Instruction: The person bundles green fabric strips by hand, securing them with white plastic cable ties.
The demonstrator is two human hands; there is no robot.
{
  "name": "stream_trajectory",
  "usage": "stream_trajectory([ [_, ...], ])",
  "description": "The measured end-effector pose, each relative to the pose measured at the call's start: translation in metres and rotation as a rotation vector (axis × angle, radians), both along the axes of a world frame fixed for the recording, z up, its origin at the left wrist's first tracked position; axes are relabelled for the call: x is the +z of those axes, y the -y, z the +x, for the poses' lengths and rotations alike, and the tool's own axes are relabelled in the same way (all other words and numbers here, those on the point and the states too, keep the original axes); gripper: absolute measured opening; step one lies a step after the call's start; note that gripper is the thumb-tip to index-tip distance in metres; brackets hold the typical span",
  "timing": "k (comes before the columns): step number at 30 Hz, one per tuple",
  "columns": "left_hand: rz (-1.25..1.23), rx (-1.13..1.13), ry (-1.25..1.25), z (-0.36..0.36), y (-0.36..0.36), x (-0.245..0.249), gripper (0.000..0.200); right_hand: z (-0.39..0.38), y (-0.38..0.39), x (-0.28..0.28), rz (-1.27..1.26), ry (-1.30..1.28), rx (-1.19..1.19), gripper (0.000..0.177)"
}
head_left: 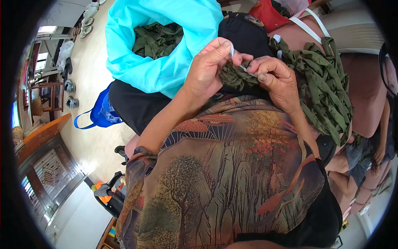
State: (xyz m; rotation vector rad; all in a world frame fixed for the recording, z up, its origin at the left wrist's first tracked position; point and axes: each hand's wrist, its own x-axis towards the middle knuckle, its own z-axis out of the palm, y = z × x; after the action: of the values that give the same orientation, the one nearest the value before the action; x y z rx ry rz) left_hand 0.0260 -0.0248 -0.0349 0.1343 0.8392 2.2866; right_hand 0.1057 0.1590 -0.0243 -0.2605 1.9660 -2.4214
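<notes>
In the head view, my left hand [207,68] is closed, with a thin white strip [231,49] pinched at its thumb and forefinger. My right hand [278,81] pinches more of the white strip, close to a gathered bundle of dark green cloth [237,78]. The bundle hangs between and just below my hands, over my lap. Fingers partly hide how the strip meets the cloth. To the right of my right hand lies a long, crumpled pile of green cloth [321,85]. Left of my left hand stands a bright turquoise bag [124,50], holding more green cloth [157,39].
A red bag [267,15] and white straps [307,28] lie at the back right. On the floor at left are a blue bag [99,108] and several shoes [86,29]. Another person's arm [383,128] and legs show at the right edge, by a pinkish seat [367,110].
</notes>
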Motion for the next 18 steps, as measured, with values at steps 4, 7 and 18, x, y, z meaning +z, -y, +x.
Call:
stream_trajectory([
  [4,-0.069,-0.032,0.013,-0.001,0.002,-0.004,0.018,0.008,0.003,0.005,-0.115,0.118,0.036,0.007],
  [7,-0.016,0.009,0.021,-0.008,0.008,-0.011,0.019,0.011,-0.003,0.002,-0.196,0.223,-0.002,0.009],
  [18,-0.117,0.274,0.016,-0.037,0.053,-0.012,0.019,0.033,-0.024,-0.004,-0.103,0.290,-0.132,0.013],
])
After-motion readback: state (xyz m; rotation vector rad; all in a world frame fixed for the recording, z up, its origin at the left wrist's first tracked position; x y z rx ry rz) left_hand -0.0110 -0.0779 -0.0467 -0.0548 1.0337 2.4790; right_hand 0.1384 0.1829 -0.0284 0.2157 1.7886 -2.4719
